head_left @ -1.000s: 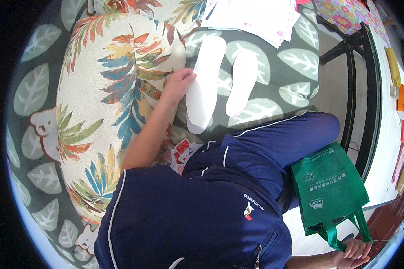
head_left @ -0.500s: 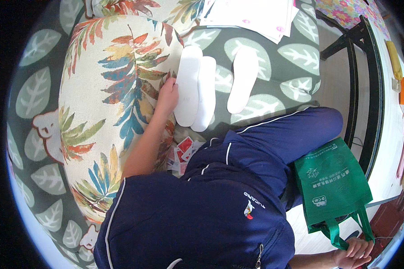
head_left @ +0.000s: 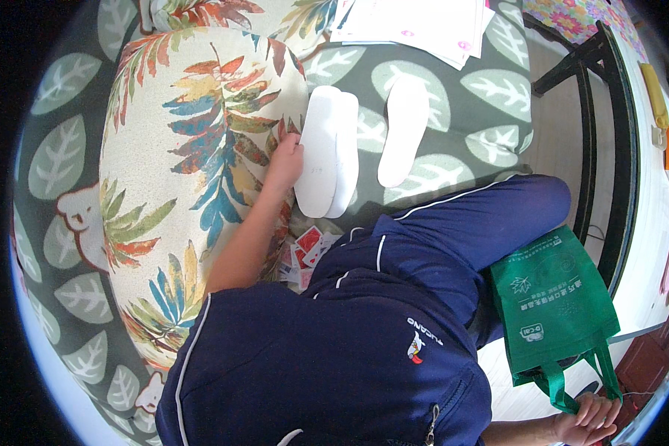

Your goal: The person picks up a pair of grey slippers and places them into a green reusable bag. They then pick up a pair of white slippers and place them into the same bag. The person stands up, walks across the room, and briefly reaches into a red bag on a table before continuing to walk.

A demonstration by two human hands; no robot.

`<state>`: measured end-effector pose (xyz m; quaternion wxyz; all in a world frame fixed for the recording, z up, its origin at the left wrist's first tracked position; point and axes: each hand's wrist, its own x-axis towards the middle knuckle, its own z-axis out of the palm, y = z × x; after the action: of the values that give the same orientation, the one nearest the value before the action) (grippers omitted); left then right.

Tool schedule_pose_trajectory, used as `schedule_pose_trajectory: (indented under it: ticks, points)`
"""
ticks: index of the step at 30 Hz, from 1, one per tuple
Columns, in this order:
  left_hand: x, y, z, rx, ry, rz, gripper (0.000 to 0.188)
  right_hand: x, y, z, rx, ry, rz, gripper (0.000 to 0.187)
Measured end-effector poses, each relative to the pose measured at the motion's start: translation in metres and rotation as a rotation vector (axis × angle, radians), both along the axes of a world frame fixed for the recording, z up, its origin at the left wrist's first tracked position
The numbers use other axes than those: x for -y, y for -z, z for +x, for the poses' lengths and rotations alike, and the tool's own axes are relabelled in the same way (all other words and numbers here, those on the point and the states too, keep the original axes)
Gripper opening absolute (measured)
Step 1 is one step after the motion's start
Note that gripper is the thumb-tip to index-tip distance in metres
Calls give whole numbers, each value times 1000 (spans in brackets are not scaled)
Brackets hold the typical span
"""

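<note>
My left hand [head_left: 285,159] is closed at the left edge of a white shoe insole [head_left: 318,160], with its fingertips on that edge. This insole partly covers a second white insole [head_left: 346,160] lying beneath it and slightly to the right. A third white insole [head_left: 404,132] lies apart, further right on the leaf-patterned cover. At the lower right, my right hand [head_left: 589,421] is wrapped round the handle of a green fabric bag [head_left: 554,290]. The bag hangs beside my bent knee, and something dark shows at its mouth.
A large cushion [head_left: 145,149] with coloured leaves fills the left side. Playing cards [head_left: 308,245] lie by my lap. Paper sheets [head_left: 412,30] are at the far edge of the leaf-patterned cover [head_left: 490,104]. A white table with black legs [head_left: 609,171] stands on the right.
My left hand has shifted slightly to the right. The top insole has slid right and toward me, covering more of the one below. My right hand still holds the bag.
</note>
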<state>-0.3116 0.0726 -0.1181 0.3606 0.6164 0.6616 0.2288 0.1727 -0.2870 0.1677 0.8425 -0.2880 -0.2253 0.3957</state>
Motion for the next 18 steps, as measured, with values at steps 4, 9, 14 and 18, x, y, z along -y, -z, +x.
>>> schedule_pose_trajectory:
  ticks: [4, 9, 14, 18]
  points:
    - [1, -12, 9, -82, 9, -12, 9, 1, 0, 0, -10, 3, -2, 23]
    - [4, -20, 17, -26, -25, -4, 9, 0, -1, -1, -18, 22, -16, 23]
    - [4, -9, 15, 29, -44, -53, 14, 0, -1, 0, 1, 8, -22, 23]
    - [5, -20, 26, -9, -56, -108, 25, -1, 1, -1, -9, 12, -6, 23]
